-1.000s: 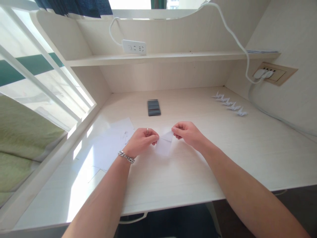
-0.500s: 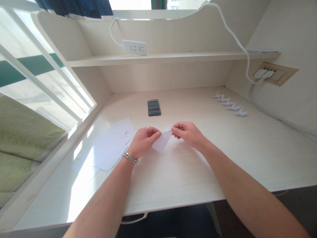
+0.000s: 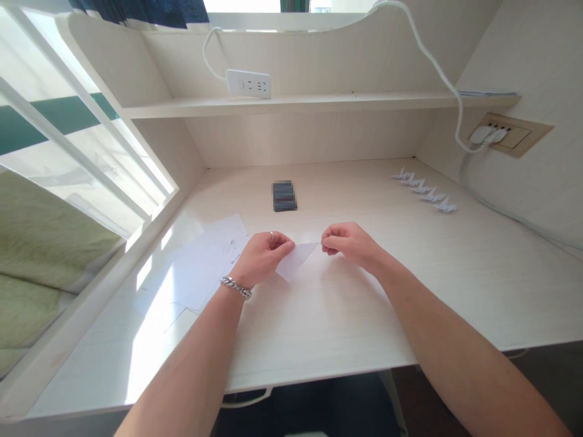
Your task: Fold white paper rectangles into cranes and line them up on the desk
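A small folded white paper (image 3: 297,260) lies low over the pale desk (image 3: 346,315), near its middle. My left hand (image 3: 262,258), with a ring and a metal bracelet, pinches the paper's left edge. My right hand (image 3: 348,243) hovers with its fingers curled together just right of the paper's pointed tip. A thin gap seems to separate them.
Loose white sheets (image 3: 204,261) lie left of my left hand. A dark blurred object (image 3: 284,196) sits farther back. Several folded paper cranes (image 3: 426,191) line the back right. A power strip (image 3: 249,83) rests on the shelf, and its cable runs to a wall socket (image 3: 496,135).
The paper has gone from hanging between both hands to lying flatter, held at its left edge. My right hand has slipped off its right corner.
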`<state>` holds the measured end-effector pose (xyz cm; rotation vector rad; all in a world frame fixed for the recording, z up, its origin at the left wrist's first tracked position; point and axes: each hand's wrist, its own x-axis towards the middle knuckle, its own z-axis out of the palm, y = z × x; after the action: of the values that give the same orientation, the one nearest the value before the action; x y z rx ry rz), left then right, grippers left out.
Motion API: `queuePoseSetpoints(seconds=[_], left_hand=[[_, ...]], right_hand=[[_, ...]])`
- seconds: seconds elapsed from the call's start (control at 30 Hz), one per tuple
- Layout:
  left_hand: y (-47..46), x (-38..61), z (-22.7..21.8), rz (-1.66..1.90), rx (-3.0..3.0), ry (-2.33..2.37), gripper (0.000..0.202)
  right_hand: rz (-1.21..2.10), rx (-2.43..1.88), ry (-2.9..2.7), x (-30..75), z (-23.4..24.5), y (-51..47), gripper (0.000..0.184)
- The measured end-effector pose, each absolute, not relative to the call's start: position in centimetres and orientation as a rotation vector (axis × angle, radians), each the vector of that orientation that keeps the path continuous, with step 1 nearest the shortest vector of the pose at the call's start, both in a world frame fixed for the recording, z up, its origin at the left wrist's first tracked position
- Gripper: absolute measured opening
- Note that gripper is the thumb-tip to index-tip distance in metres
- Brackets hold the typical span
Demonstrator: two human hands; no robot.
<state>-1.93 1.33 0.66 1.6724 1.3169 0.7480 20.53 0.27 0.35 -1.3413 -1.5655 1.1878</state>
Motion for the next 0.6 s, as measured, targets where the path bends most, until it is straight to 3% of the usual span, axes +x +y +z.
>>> queuePoseSetpoints(seconds=[0.23,0.6], left_hand=[[1.4,-1.8,0.1,0.856,1.507,1.263,0.032],[1.5,-2.2,0.3,1.030,1.566,1.085,0.026]], right_hand=[[1.448,-1.201,-1.401,18.5,-0.2,-0.1,0.025],[1.637,-1.074,-1.181,19.2,0.2,-0.2,0.027]])
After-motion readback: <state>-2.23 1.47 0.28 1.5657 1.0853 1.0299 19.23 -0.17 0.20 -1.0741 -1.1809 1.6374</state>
